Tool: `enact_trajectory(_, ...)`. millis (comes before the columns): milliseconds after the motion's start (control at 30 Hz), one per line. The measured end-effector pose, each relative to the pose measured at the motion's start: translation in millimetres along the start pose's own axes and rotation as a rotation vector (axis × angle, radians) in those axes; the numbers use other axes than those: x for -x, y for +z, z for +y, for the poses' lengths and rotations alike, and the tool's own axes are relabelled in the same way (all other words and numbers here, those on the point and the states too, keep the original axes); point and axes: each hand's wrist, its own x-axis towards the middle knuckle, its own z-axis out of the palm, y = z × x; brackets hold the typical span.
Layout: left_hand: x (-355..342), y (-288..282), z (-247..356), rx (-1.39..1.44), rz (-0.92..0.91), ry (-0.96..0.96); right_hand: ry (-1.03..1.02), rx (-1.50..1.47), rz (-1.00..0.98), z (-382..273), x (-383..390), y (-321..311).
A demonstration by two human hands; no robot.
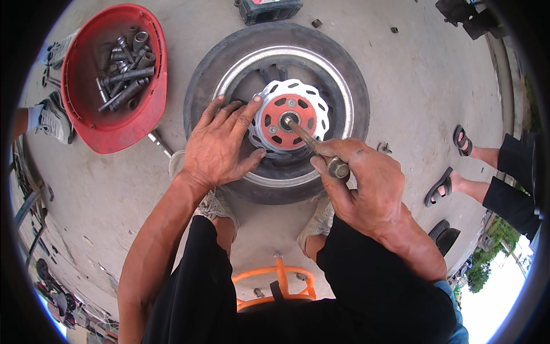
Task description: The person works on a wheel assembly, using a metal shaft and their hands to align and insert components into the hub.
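Note:
A wheel with a black tyre [203,74] lies flat on the ground in front of me, a silver brake disc [322,110] with a red centre [279,109] on its upper side. My left hand [220,140] rests across the tyre and rim with fingers spread, index fingertip and thumb at the disc's left edge. Closed around a worn rod-like tool [306,137] with a thick, faceted butt end, my right hand [366,183] holds it at a slant. Its thin tip meets the hub [289,120] in the disc's middle; how deep it reaches is hidden.
At the left, an upturned red hard hat [94,123] holds several sockets [129,86]. A dark case [267,10] stands beyond the tyre. An orange-framed seat [275,272] is beneath me. Other people's feet show at left and at right in sandals [440,188].

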Motion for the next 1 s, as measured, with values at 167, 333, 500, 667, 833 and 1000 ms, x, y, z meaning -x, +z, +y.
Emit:
enact_trajectory(167,3.8,1.2,-1.7,0.002,-0.013,-0.008,0.028,-0.022,-0.053,9.7,-9.4,-2.7)
enact_trajectory(333,1.9,1.0,-1.5,-0.013,-0.024,-0.007,0.081,-0.012,-0.029,-1.0,1.9,-0.6)
enact_trajectory(500,1.4,2.2,-1.9,0.001,-0.009,0.001,0.011,-0.016,-0.089,8.3,-14.9,-3.9)
enact_trajectory(667,2.0,1.5,-0.5,-0.008,-0.016,-0.004,0.077,-0.020,-0.050,-5.3,-2.8,-2.3)
enact_trajectory(833,5.0,-0.3,-4.3,-0.004,-0.001,-0.004,-0.034,0.028,-0.103,6.1,-16.5,-11.0)
enact_trajectory(1000,-6.4,3.5,2.8,0.005,0.023,0.027,-0.075,0.026,0.117,16.5,-9.6,-9.0)
